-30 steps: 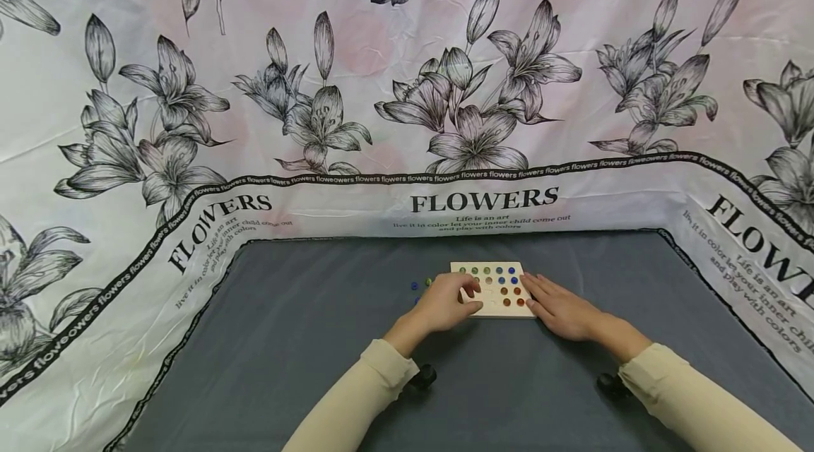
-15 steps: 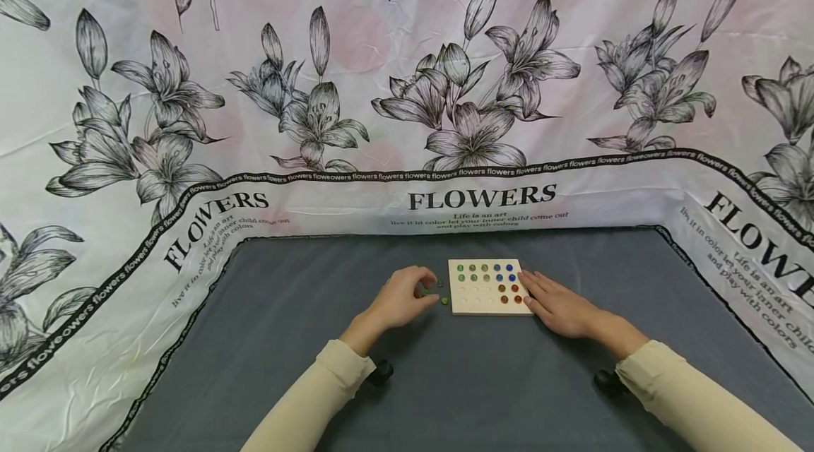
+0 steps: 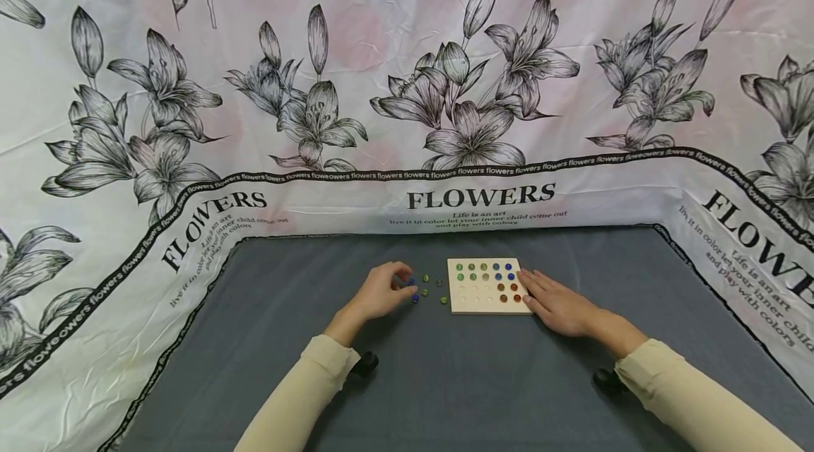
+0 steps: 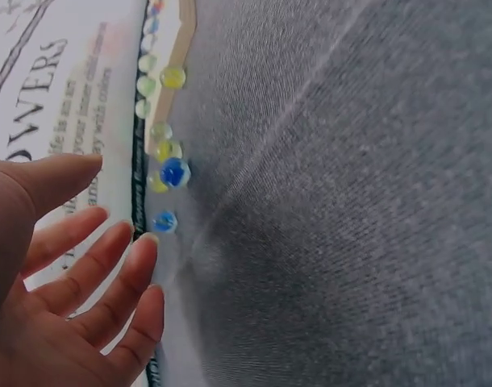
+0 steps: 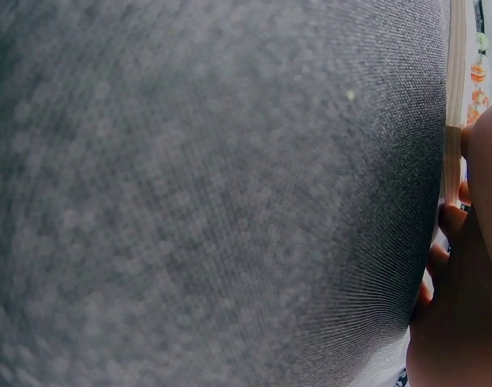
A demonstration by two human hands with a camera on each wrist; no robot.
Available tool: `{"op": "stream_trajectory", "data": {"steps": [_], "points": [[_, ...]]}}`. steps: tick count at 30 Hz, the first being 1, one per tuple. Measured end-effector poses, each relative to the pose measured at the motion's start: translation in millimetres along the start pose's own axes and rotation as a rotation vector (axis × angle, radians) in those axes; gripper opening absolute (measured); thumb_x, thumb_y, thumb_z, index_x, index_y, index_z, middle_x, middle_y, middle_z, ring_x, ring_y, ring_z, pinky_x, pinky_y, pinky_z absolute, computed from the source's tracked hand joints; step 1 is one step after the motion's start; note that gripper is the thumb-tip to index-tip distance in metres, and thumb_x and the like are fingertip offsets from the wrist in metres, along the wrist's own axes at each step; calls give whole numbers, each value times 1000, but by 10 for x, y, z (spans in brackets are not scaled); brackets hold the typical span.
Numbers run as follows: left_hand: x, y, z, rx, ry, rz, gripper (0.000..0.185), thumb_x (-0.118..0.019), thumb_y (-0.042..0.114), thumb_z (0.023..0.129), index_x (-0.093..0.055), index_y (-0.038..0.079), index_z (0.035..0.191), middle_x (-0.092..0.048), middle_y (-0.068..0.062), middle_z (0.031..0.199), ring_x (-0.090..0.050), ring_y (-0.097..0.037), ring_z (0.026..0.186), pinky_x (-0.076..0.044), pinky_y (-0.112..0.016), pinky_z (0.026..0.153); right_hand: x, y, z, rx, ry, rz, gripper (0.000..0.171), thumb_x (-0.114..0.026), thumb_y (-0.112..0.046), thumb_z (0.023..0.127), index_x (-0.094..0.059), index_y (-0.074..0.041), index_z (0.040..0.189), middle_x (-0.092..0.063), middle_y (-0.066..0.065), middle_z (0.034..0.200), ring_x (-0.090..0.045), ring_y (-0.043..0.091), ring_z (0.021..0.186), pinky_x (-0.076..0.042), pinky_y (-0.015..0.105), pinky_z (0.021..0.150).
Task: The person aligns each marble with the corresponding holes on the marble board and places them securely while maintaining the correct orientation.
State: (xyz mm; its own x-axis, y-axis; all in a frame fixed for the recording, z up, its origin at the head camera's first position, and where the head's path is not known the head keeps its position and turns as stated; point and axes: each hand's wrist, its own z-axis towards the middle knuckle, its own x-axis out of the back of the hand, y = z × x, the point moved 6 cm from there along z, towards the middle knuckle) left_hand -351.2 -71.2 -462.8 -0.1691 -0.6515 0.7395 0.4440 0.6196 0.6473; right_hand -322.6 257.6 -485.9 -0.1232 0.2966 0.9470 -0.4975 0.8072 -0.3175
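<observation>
A pale wooden board (image 3: 464,305) holds rows of coloured glass marbles, with bare hollows at its lower left. My left hand (image 3: 381,289) is left of the board, its thumb and fingers spread apart around a blue marble (image 3: 411,282). In the left wrist view nothing sits between the thumb and fingers; a blue marble (image 4: 164,222) lies just beyond the fingertips. Another blue marble (image 3: 415,298) and several green-yellow marbles (image 3: 425,277) lie loose between that hand and the board. My right hand (image 3: 559,305) rests with straight fingers on the board's right edge.
The board stands on a dark grey cloth (image 3: 483,381). Behind it rises a white flower-printed cloth (image 3: 356,205). Black wrist devices (image 3: 365,364) sit under both forearms.
My left hand has moved left, from over the board's lower left part to the loose marbles, uncovering the hollows. My right hand has stayed at the board's edge.
</observation>
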Motion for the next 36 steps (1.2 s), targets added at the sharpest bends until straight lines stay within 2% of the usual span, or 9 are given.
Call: {"op": "stream_trajectory", "data": {"steps": [5, 12, 22, 27, 36], "points": [[-34, -106, 46, 51, -26, -9, 34, -69, 18, 99, -64, 0, 127, -66, -14, 117, -63, -24, 94, -53, -40, 80, -2, -4, -4, -4, 2, 0, 57, -42, -30, 112, -32, 3, 158, -29, 25, 163, -24, 51, 149, -26, 63, 116], [-59, -156, 114, 97, -30, 7, 34, -70, 17, 98, -65, 1, 128, -67, -13, 118, -63, -26, 100, -52, -43, 86, -9, -3, -10, 16, 32, 16, 56, -45, -27, 111, -34, 4, 157, -31, 28, 161, -26, 54, 146, -27, 66, 114], [-96, -193, 238, 106, -17, 59, 29, -73, 16, 96, -70, 1, 120, -69, -11, 108, -64, -28, 102, -51, -46, 89, -23, 15, -10, -1, 14, 6, 57, -42, -31, 112, -32, 2, 158, -29, 25, 163, -25, 51, 148, -25, 64, 116], [-103, -202, 255, 118, -7, 61, 24, -74, 16, 94, -72, 3, 115, -69, -7, 101, -64, -25, 96, -51, -44, 87, -41, 34, -13, 37, 47, 6, 56, -44, -29, 111, -35, 2, 157, -33, 28, 160, -28, 54, 145, -28, 66, 112], [-114, -233, 292, 153, -1, 77, 18, -75, 20, 93, -75, 8, 108, -67, 2, 90, -59, -13, 81, -47, -33, 74, -31, 39, -20, 49, 60, 23, 57, -43, -31, 111, -33, 2, 157, -32, 30, 160, -27, 55, 145, -27, 68, 111]]}}
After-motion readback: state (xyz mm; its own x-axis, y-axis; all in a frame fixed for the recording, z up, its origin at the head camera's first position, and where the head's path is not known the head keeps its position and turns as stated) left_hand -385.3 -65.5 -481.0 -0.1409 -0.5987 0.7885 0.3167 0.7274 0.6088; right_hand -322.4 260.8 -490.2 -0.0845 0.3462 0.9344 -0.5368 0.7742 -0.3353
